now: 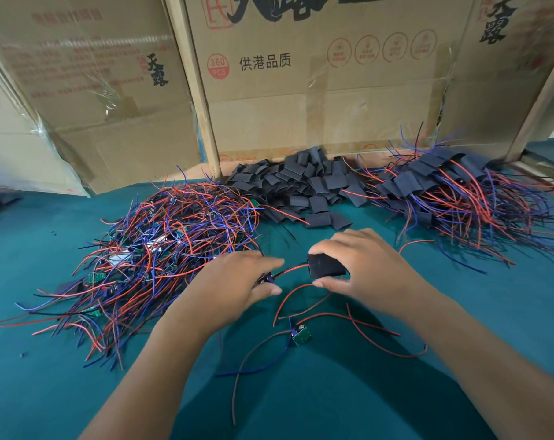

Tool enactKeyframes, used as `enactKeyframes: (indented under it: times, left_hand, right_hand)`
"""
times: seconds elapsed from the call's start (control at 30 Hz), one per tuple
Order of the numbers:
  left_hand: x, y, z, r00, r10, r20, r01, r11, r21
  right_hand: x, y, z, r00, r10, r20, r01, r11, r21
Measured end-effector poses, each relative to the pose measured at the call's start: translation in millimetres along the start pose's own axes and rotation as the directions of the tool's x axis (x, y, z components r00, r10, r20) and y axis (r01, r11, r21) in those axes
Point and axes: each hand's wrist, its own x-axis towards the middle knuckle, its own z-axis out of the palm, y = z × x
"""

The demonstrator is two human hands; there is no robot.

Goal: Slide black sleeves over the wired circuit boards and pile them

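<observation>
**Sleeve and wires meet between the two hands**

The black sleeve (pixel 326 265) sits pinched in the right hand (pixel 361 265), its long axis running sideways toward the left hand (pixel 237 281), whose fingers (pixel 269 263) pinch the red and black wires (pixel 290 269) entering the sleeve's mouth. Nearer the person than both hands, a bare circuit board (pixel 300 335) lies on the table (pixel 47 392). Beyond the fingers lie loose sleeves (pixel 301 182); unsleeved boards (pixel 161 249) left, finished pile (pixel 460 192) right.

A small assembly workshop, by the look of it: a teal cloth-covered bench (pixel 63 360) heaped with bulk parts, and flattened shipping cartons (pixel 317 100) (one stamped "360 PCS") propped against wooden posts (pixel 196 87) along the bench's far edge as a makeshift wall.
</observation>
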Motion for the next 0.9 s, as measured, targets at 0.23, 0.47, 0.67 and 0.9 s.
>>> enactKeyframes:
  times: [0.23,0.47,0.67,0.9]
  left_hand:
    - [5,9,4,0.985,-0.043,-0.168,-0.033,0.902,-0.43]
    - [7,19,11,0.959,-0.197,-0.204,0.001,0.723,-0.69]
    - [7,19,9,0.957,-0.262,-0.127,0.029,0.52,-0.854]
    - [7,21,8,0.941,-0.336,-0.047,0.052,0.28,-0.959]
  right_hand:
    - [0,-6,1,0.999,-0.05,0.005,0.05,0.998,-0.036]
    - [0,-12,3,0.998,-0.057,-0.022,0.058,0.998,0.034]
    - [-1,-10,2,0.998,-0.022,-0.067,0.027,0.996,0.08]
    - [-3,-10,-2,0.996,0.021,-0.088,-0.001,0.976,0.216]
